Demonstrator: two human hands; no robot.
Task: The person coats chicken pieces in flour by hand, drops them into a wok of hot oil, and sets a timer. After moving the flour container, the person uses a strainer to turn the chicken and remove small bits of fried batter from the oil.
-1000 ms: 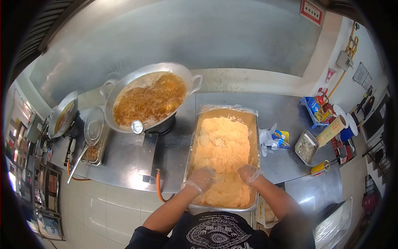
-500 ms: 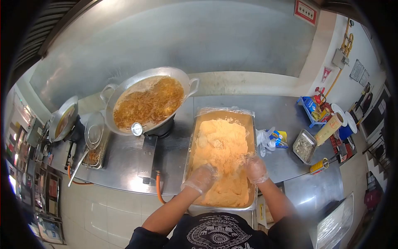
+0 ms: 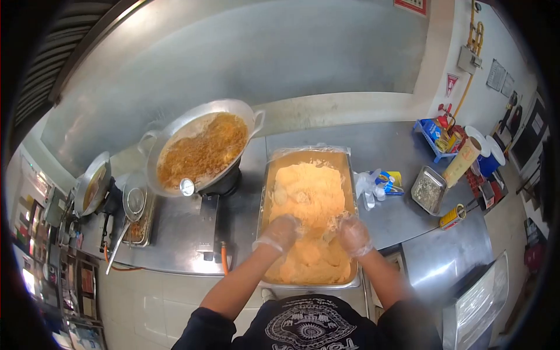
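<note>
A deep metal tray (image 3: 263, 201) holds a bed of pale orange breading flour (image 3: 309, 184), with a few lumps under its surface. Both my hands wear clear plastic gloves and work in the flour near the tray's middle. My left hand (image 3: 280, 232) reaches in from the left, fingers curled and dusted with flour. Opposite it, my right hand (image 3: 354, 234) is curled too, its fingertips caked with flour. Whatever the fingers hold, if anything, is hidden by flour and gloves.
Left of the tray, a large wok (image 3: 201, 149) of bubbling oil sits on a burner, a thermometer (image 3: 186, 186) at its rim. A strainer (image 3: 135, 201) and second wok (image 3: 92, 184) lie further left. A small metal pan (image 3: 429, 189), yellow can (image 3: 452, 217) and blue basket (image 3: 434, 140) stand right.
My right hand has moved inward toward the tray's middle, closer to my left hand, which has shifted slightly up and left. The camera view has tilted a little.
</note>
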